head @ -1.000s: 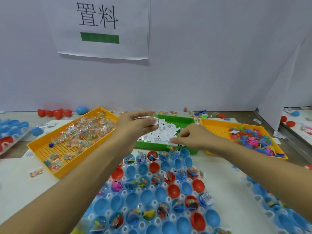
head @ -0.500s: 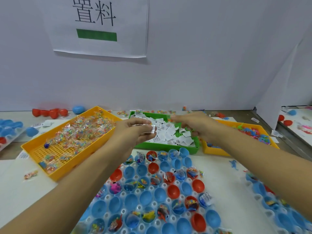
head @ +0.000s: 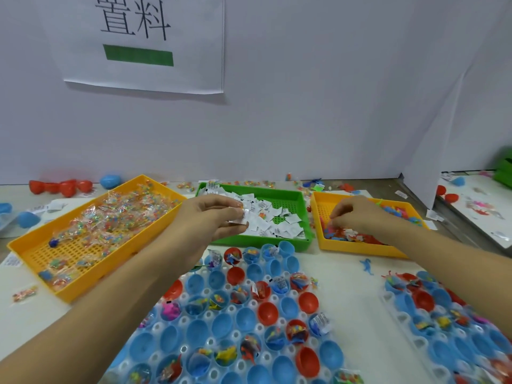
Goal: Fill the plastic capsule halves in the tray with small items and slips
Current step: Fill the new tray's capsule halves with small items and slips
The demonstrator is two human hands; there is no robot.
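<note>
Careful: your left hand (head: pixel 213 217) pinches a stack of slips (head: pixel 238 217) above the green tray (head: pixel 256 241), so one could slide loose. Your right hand (head: pixel 356 216), fingers curled into the toys (head: pixel 346 235), may grab several. The capsule halves (head: pixel 243 320) sit just below.

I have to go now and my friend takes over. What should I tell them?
Left hand holds a small stack of paper slips over the green tray.
Right hand reaches into the right yellow tray of small toys, fingers curled; its grip is hidden.
Left yellow tray holds bagged beads.
Capsule tray: some halves filled, many blue and red ones empty. Fill those next.
</note>
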